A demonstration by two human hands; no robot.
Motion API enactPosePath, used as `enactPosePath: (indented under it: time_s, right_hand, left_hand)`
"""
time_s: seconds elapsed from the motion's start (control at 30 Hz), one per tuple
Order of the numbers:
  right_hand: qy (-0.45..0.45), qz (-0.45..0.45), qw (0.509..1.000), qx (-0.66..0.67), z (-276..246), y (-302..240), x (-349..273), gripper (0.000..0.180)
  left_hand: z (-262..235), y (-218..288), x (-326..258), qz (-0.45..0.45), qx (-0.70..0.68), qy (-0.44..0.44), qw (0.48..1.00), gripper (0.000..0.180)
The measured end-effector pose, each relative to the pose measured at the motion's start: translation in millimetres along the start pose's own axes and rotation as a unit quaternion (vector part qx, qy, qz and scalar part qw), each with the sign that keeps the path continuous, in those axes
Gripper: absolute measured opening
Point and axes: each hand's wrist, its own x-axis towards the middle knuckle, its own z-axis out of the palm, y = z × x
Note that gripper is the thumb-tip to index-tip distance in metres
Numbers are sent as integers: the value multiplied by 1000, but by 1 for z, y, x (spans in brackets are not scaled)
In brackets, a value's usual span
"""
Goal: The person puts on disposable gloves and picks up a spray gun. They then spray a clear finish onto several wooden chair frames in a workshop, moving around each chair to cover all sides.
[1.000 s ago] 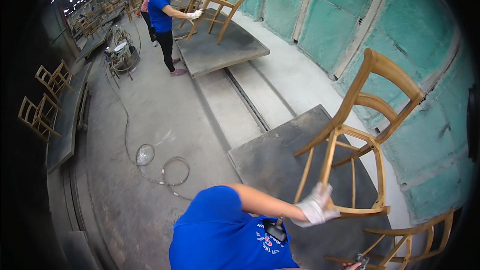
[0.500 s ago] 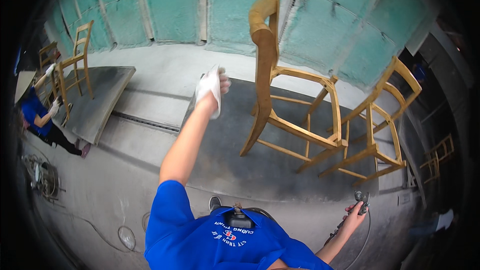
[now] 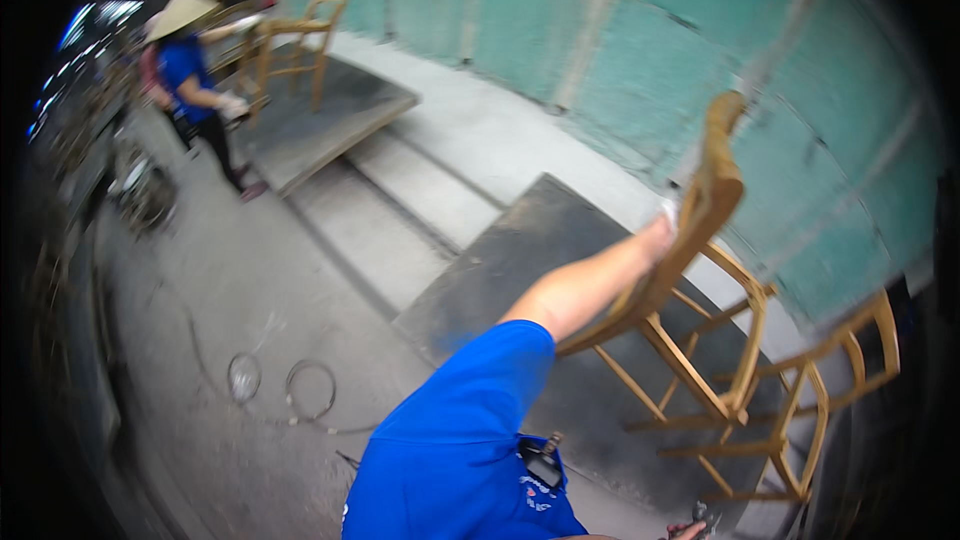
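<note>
A wooden chair with an open seat frame stands on the dark board in front of me. My left arm reaches to its backrest. My left hand, with white material around it, is at the back post; its fingers are hidden behind the wood. At the bottom edge, partly cut off, my right hand is closed around a spray gun. Beyond the near chair, to the right, is a second wooden chair with an open seat frame.
At the far left a person in a blue shirt and conical hat works by another wooden chair on a second dark board. A hose lies looped on the floor. A green-covered wall runs behind.
My view has swung left, so everything sits further right in it. My left hand has moved from open air to the near chair's backrest. My right hand still holds the spray gun.
</note>
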Motion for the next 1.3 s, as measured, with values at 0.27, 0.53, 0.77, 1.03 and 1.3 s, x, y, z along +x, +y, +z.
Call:
enactPosePath:
  time_s: [0.27, 0.53, 0.77, 1.03, 1.3]
  right_hand:
    - [-41, -167, 977, 124, 25, -4, 104, 34]
    - [-150, -174, 964, 133, 62, -75, 101, 35]
    - [-111, -157, 966, 171, 41, -75, 79, 28]
    - [-88, -130, 976, 149, 5, -23, 104, 27]
    - [-16, -57, 981, 184, -29, 10, 103, 33]
  left_hand:
    - [-1, -5, -90, 141, -147, 99, 974, 78]
    - [77, -35, -194, 201, -134, 284, 928, 84]
    - [91, -49, -213, 232, -264, 222, 909, 83]
    - [81, -21, -215, 249, -347, 213, 879, 62]
    - [160, -19, -208, 379, -339, 186, 840, 92]
